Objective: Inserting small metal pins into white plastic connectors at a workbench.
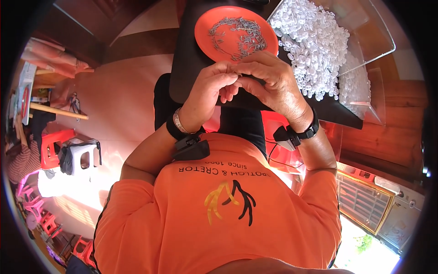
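My left hand and my right hand meet at the fingertips over the near edge of a black table. Thumbs and forefingers are pinched together around something tiny, which the fingers mostly hide. Just beyond them is a round orange-red plate, strewn with small grey pin-like pieces. Right of the plate, a large heap of small white plastic pieces with holes spreads over the table. My right hand is close to both the plate's near rim and the heap.
Clear plastic bins stand at the table's right side, one holding more white pieces. Red stools and a white stool stand on the floor at left, where another person in a striped top sits. A glass-fronted cabinet is at lower right.
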